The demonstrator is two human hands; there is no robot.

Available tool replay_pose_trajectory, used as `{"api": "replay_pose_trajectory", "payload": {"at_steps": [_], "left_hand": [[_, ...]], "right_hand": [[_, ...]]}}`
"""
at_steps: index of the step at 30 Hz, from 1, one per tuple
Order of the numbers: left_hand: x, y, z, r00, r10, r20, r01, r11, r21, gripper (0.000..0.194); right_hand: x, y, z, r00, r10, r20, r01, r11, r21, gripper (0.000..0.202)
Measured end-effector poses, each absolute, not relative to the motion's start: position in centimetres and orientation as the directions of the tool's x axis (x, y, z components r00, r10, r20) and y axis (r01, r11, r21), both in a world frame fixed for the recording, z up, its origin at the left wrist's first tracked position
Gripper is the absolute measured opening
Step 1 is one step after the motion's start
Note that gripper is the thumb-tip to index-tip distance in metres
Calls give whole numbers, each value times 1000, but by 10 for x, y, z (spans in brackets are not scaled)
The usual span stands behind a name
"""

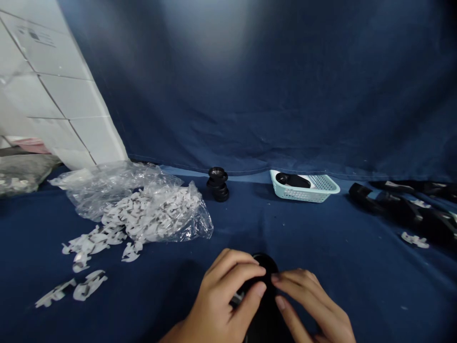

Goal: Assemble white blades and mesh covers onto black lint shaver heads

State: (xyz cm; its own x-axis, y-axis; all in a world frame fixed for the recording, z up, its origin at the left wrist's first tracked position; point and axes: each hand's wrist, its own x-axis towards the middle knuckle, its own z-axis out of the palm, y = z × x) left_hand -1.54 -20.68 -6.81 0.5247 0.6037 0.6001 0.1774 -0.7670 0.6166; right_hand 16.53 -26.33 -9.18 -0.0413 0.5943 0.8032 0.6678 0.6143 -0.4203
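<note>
Nearest the cam, btm centre of frame, L hand (223, 293) and R hand (314, 300) were bent over a black part (266, 321), its rounded top end showing just past the fingertips. L fingers were curled, thumb a bit apart from the index, tips at the part; R fingers were loosely bent, index and thumb slightly apart, tips also at the part. Couldn't tell if either had a firm grip. Small pale bit (236, 299) showed betw. L thumb and index, too hidden to ID.

Left of centre, a clear plastic bag (117, 183) lay w/ a heap of white clips (143, 214) in and spilling out of it; two loose clips (90, 285) were at lower left. Stack of black caps (218, 186) stood mid-frame, a bit uneven. Right of it, a lt. blue basket (303, 194) had a black piece (298, 181) in it. Far right: blurred black parts (403, 209), w/ a white clip (414, 240) just beside. All on blue cloth (342, 238), blue curtain (257, 95) behind.
</note>
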Motion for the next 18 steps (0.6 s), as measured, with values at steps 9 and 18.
{"api": "replay_pose_trajectory", "payload": {"at_steps": [9,18], "left_hand": [[-42,-174,-48,571,771,282,526,-607,596,17],[-103,-146,-17,622,748,-231,770,-530,356,57]], "right_hand": [[174,-269,-118,30,842,539,688,374,-622,42],[173,-263,-120,0,997,83,528,70,-846,68]]}}
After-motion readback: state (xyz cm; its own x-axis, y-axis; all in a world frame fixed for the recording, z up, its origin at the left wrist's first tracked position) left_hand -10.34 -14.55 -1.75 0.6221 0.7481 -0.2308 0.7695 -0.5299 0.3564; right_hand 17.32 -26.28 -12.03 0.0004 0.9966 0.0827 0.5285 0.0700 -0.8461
